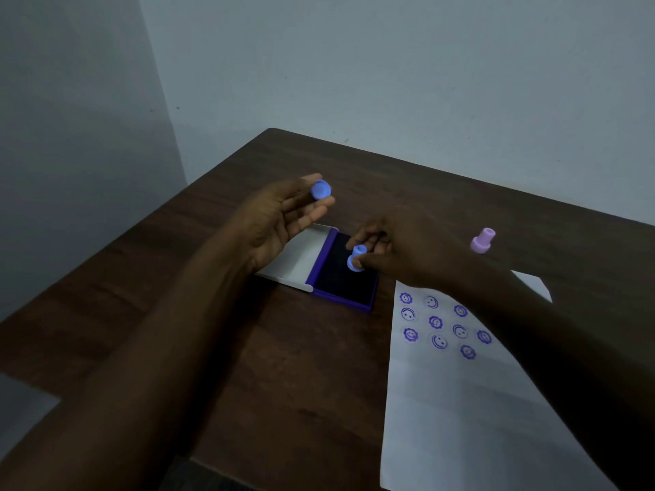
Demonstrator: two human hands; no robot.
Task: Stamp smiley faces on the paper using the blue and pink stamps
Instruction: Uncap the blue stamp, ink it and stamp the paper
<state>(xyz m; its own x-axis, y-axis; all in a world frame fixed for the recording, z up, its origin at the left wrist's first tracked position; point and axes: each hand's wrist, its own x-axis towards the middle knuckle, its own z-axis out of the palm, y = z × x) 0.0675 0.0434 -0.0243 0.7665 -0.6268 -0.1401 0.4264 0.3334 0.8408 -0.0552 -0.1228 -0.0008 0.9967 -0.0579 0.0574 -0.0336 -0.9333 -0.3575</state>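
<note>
My right hand (pixel 393 249) grips the blue stamp (pixel 356 257) and holds it down on the dark pad of the open purple ink pad (pixel 340 288). My left hand (pixel 283 217) is raised above the table, palm up, with the stamp's blue cap (pixel 320 189) pinched at its fingertips. The pink stamp (pixel 482 239) stands upright on the table to the right, beyond my right wrist. The white paper (pixel 460 402) lies at the right, with several purple smiley and flower-face prints (pixel 439 326) near its top. My right forearm covers part of the sheet.
The ink pad's white lid (pixel 301 264) lies open flat to the left of the pad. The dark wooden table (pixel 248 366) stands in a corner against grey walls, with its left edge close to my left forearm.
</note>
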